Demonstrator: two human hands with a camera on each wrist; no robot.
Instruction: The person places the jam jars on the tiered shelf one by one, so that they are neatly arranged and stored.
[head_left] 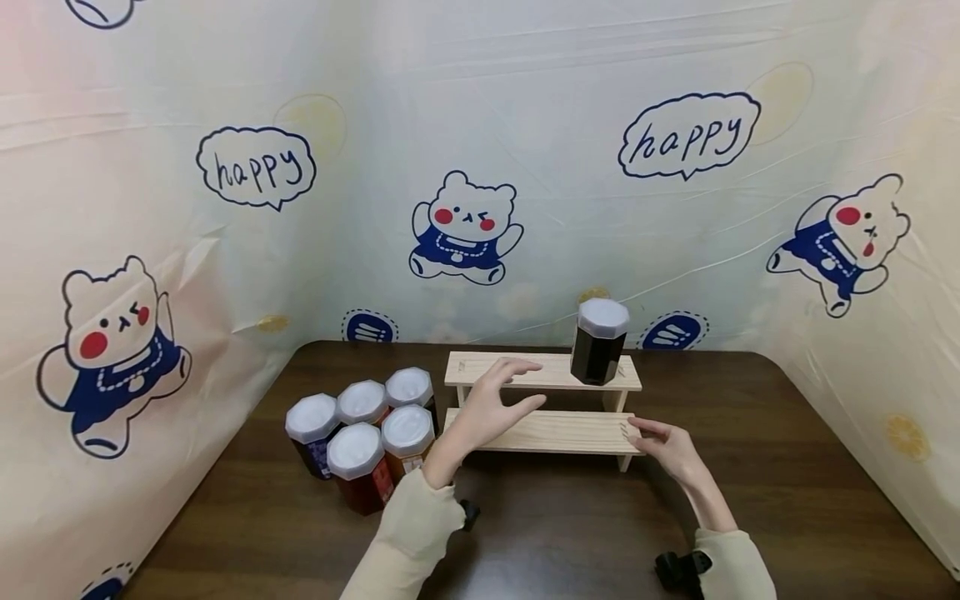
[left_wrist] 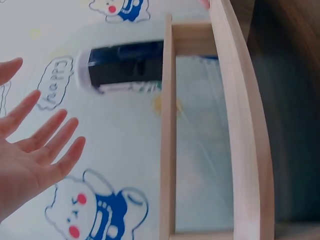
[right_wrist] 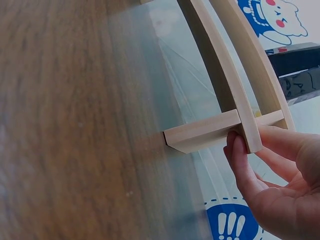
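A two-tier wooden rack [head_left: 551, 431] stands near the middle of the table. On its upper tier, toward the right end, a dark jar [head_left: 597, 354] with a white octagonal lid stands upright. My left hand [head_left: 491, 408] hovers over the rack's left part, fingers spread and holding nothing; in the left wrist view it is apart from the jar. With thumb and fingers, my right hand [head_left: 671, 450] pinches the right end of the lower tier. The right wrist view shows that grip on the board end [right_wrist: 252, 137], beside the rack's leg [right_wrist: 202, 132].
Several white-lidded jars [head_left: 356, 450] are grouped on the table left of the rack. The brown wooden table [head_left: 555, 542] is bounded by a printed cloth [head_left: 555, 125] at the back and both sides.
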